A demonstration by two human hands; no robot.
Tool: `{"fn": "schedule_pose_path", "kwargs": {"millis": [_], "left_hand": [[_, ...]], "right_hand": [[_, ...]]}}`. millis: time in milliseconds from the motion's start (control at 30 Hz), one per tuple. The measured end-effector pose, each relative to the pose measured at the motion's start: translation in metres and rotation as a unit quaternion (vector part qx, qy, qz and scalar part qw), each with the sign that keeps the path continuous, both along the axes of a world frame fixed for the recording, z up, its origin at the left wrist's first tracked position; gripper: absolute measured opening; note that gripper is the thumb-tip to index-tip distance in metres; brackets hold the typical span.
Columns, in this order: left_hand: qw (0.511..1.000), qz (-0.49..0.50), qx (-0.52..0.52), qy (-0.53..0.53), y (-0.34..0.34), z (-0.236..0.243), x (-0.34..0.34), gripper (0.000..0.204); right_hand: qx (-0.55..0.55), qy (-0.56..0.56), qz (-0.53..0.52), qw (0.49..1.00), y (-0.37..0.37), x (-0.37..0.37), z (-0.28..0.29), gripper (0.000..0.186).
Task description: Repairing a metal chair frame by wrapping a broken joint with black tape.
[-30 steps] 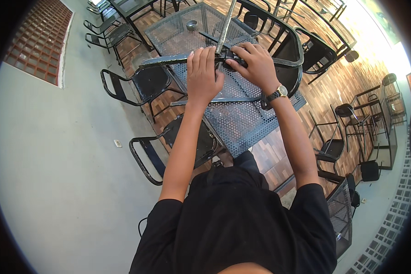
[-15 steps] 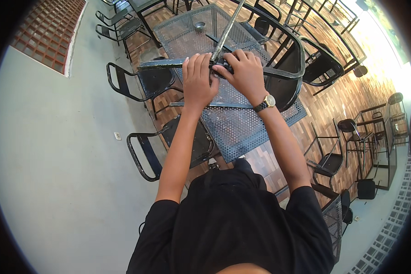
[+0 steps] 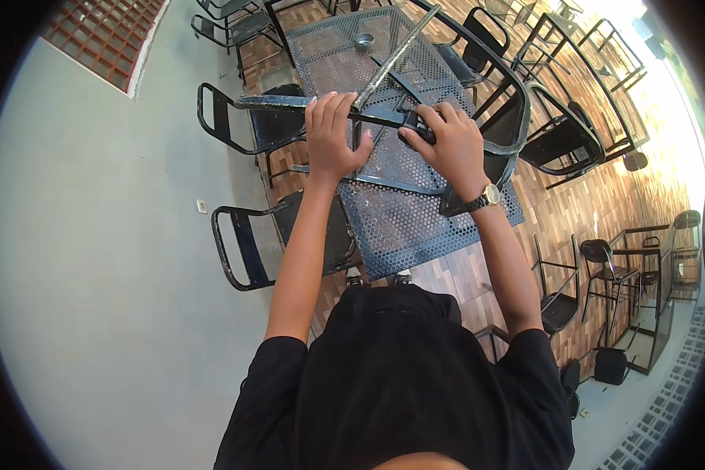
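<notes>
A worn black metal chair frame (image 3: pixel 385 77) with crossed bars lies over a perforated metal table (image 3: pixel 395 231). My left hand (image 3: pixel 334 137) has its fingers curled over the flat bar on the left, thumb hanging below it. To its right, my right hand (image 3: pixel 452 153), with a watch at the wrist, grips a black fitting (image 3: pixel 410 125) on the same bar; its exact shape is partly hidden by my fingers. A thin bar crosses the table beneath my hands, and the frame's bent tube loops round to the right. A small metal bowl (image 3: pixel 363 41) sits on the table's far part.
Black metal chairs stand along the left, one close below my left hand (image 3: pixel 243 247) and one behind it (image 3: pixel 215 117). More chairs (image 3: pixel 564 145) and table frames crowd the back and right, some stacked or tipped. A pale wall (image 3: pixel 94 251) runs along the left.
My right hand has moved to the right along the bar, away from my left, exposing the junction between them. The long upper bar has tilted further right. The whole view has shifted slightly.
</notes>
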State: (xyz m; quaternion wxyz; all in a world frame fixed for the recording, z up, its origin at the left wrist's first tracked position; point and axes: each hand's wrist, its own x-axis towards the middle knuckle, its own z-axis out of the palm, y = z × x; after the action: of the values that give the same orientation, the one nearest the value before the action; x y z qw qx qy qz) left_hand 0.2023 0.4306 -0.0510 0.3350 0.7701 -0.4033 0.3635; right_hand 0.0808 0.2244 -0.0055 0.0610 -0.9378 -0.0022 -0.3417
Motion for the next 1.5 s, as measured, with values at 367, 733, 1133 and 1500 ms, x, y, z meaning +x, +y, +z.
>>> {"fn": "schedule_pose_path", "kwargs": {"millis": [367,733,1133,1500], "left_hand": [[0.999,-0.003,-0.026,0.028,0.000,0.008,-0.010,0.057],[0.999,-0.012,-0.049,0.020,-0.003,0.005,-0.006,0.060],[0.998,0.007,-0.045,0.036,-0.004,0.007,-0.011,0.062],[0.999,0.008,-0.047,0.024,-0.004,0.011,-0.013,0.055]], "right_hand": [[0.021,0.044,0.063,0.997,0.044,0.050,0.008,0.043],[0.042,0.057,0.095,0.993,0.020,0.034,0.012,0.040],[-0.012,0.001,0.066,0.998,0.007,0.017,0.000,0.040],[-0.095,-0.031,0.086,0.991,0.031,0.043,-0.002,0.037]]}}
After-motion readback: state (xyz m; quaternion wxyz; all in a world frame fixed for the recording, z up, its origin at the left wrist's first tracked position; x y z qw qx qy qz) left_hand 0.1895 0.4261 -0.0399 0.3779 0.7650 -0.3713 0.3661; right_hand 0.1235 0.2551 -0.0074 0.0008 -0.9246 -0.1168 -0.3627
